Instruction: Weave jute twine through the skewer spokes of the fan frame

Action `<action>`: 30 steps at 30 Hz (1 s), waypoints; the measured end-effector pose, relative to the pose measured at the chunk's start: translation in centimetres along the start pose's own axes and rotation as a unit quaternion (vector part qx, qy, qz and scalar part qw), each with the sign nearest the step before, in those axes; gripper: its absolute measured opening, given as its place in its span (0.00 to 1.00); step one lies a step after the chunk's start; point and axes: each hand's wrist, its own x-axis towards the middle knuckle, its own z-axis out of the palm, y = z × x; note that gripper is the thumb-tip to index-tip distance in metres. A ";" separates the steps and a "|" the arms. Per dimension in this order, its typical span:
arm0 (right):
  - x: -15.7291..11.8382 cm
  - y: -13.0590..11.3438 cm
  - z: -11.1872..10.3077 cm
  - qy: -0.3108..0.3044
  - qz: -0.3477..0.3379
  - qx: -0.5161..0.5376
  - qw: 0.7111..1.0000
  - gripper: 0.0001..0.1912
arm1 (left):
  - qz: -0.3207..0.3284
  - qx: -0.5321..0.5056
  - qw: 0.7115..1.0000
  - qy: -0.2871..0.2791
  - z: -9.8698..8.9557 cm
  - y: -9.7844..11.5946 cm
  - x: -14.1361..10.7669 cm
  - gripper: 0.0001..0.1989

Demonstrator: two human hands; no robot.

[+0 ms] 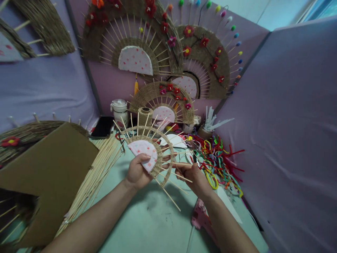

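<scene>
The half-round woven fan (159, 159) is held up over the worktop (147, 218) near the middle of the view, its long axis running along the straight base from about eleven o'clock down to five. The curved side faces two o'clock, and the bare spokes (172, 200) radiate past the outer ring from eleven round to five. The left hand (137, 171) grips it from eight o'clock, thumb pressed on the dotted fabric panel (137, 147) and fingers spread behind the spokes. At four o'clock the right hand (196, 178) has its fingers curled together against the rim; whether they pinch a spoke or the twine, I cannot tell. Around the fan, a bundle of loose sticks (103, 154) lies towards nine o'clock, a phone (102, 125) at ten, a lidded jar (120, 114) at eleven and a twine spool (145, 111) at twelve. Tangled pipe cleaners (223, 165) spread at three, and a pink glue gun (200, 215) lies at five, just beside the right forearm.
</scene>
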 end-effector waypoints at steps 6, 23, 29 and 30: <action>-0.1 0.1 -0.3 0.001 0.010 -0.018 1.000 0.42 | 0.015 0.012 1.000 0.009 -0.1 0.2 0.0 0.32; -1.4 -0.8 -3.1 0.153 -0.091 -0.092 0.980 0.22 | 0.060 0.054 0.996 0.046 -0.1 1.4 0.1 0.30; -1.3 1.5 -1.0 0.093 -0.116 -0.034 0.988 0.22 | 0.105 -0.012 0.994 0.043 0.8 1.6 -0.1 0.33; -1.2 1.6 -0.6 0.086 -0.110 -0.036 0.990 0.23 | 0.109 -0.012 0.993 0.044 0.9 1.6 -0.1 0.33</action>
